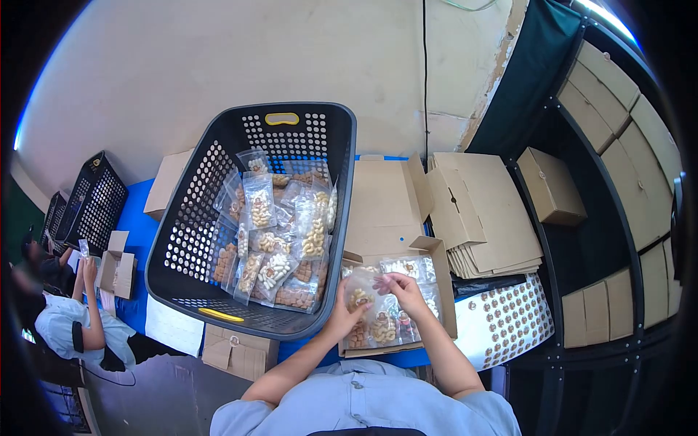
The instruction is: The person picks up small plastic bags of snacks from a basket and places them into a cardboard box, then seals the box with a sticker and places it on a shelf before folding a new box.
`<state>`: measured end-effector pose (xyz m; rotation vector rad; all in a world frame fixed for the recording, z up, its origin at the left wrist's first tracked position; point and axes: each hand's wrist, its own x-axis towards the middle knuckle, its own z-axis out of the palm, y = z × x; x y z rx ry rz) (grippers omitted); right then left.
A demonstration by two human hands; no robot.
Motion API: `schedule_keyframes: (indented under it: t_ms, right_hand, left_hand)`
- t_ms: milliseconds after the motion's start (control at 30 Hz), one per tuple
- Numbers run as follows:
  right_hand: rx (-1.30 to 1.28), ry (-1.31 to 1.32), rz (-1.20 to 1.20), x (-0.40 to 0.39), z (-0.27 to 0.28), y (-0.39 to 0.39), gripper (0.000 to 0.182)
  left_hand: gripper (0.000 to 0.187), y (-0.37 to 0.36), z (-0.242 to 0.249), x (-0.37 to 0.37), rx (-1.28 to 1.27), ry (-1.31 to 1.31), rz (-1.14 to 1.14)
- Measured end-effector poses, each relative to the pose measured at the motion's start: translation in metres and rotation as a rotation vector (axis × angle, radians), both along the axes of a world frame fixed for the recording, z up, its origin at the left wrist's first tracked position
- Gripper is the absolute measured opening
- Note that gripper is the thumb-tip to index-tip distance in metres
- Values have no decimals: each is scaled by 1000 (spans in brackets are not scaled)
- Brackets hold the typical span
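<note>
My left hand (pixel 345 314) grips a clear plastic bag of nuts (pixel 359 296) along its lower left side. At the bag's upper right part, the thumb and fingers of my right hand (pixel 401 291) are pinched together on the plastic. Both hands are above an open cardboard box (pixel 445 298), its lid standing up at the back. Inside the box lie several filled bags (pixel 384 328), one at the far side with pale nuts (pixel 407 269). Left of my hands, a big black basket (pixel 349 211) holds a heap of similar nut bags (pixel 276 240).
Folded cardboard boxes (pixel 494 211) are stacked to the right, beside a sheet of round stickers (pixel 512 327). Shelves with closed boxes (pixel 552 185) rise at far right. Another person (pixel 80 320) works at far left near a small open box (pixel 116 272) and black baskets (pixel 94 200).
</note>
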<state>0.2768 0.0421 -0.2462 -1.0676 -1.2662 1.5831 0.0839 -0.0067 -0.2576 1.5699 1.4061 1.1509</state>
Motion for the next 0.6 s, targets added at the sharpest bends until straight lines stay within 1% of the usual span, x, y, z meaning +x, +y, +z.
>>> schedule_keyframes:
  t_ms: [33, 67, 100, 133, 167, 200, 233, 267, 300, 333, 400, 467, 533, 567, 600]
  right_hand:
    - [-19, 73, -35, 2, -4, 3, 32]
    - [-16, 72, -38, 6, -10, 8, 32]
    - [72, -154, -172, 11, -17, 14, 32]
    - [156, -380, -306, 18, -26, 20, 33]
    - [160, -578, -285, 26, -34, 26, 36]
    - [161, -576, -291, 30, -54, 29, 36]
    - [262, -832, -298, 32, -78, 30, 44]
    - [363, -1089, -301, 33, -91, 30, 53]
    - [247, -1156, -212, 27, -81, 27, 70]
    - [247, -1156, -215, 20, -72, 24, 70]
    - [270, -1380, -158, 9, -61, 20, 68]
    - [271, -1366, -153, 11, -64, 24, 67]
    - [280, -1352, -150, 14, -74, 29, 66]
    - [349, -1318, -235, 16, -80, 30, 63]
    - [419, -1285, -319, 16, -75, 32, 60]
  left_hand:
    - [59, 4, 1, -5, -130, -76, -94]
    - [56, 6, 2, -7, -260, -151, -188]
    - [56, 6, -1, -5, -260, -151, -192]
    - [50, 4, -6, -4, -211, -179, -170]
    - [45, 1, -11, -3, -163, -206, -149]
    - [45, -2, -15, -3, -161, -203, -154]
    - [43, -5, -18, -3, -178, -153, -126]
    - [42, -7, -20, -4, -195, -104, -96]
    - [42, -9, -22, -5, -192, -102, -100]
    - [43, -12, -23, -7, -239, -114, -117]
    - [46, -16, -20, -9, -291, -123, -131]
    - [47, -21, -11, -11, -291, -122, -132]
    - [47, -23, -15, -16, -291, -119, -121]
    - [47, -24, -18, -18, -290, -120, -116]
    - [47, -24, -22, -20, -287, -123, -111]
